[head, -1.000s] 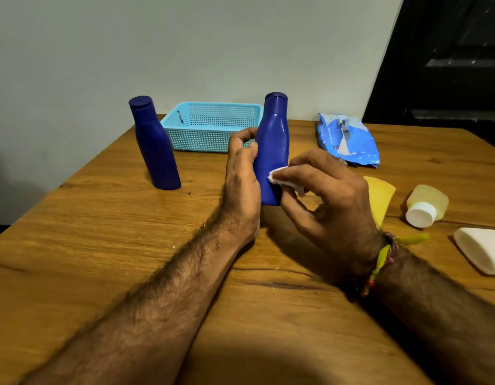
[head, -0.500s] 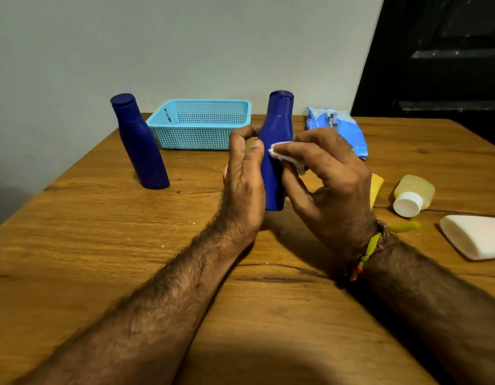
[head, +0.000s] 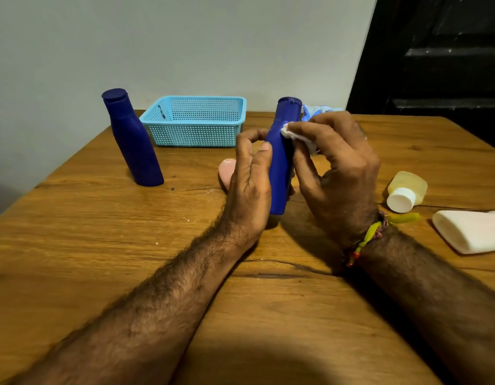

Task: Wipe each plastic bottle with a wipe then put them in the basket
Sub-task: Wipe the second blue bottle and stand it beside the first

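A dark blue plastic bottle [head: 282, 151] stands upright at the table's middle. My left hand [head: 249, 184] grips its left side with curled fingers. My right hand [head: 338, 173] pinches a small white wipe [head: 297, 136] and presses it against the bottle's upper right side, near the neck. A second dark blue bottle [head: 132, 140] stands alone to the left. The light blue mesh basket [head: 196, 122] sits at the back between the two bottles, with no bottle visible inside.
A small yellowish bottle with a white cap [head: 406, 191] lies on its side at the right. A white bottle [head: 471, 230] lies at the right edge. A pink object [head: 227, 172] peeks out behind my left hand. The blue wipes pack [head: 314, 109] is mostly hidden.
My right hand has slid the wipe up the bottle from its lower body toward the neck. My left hand keeps its hold on the bottle.
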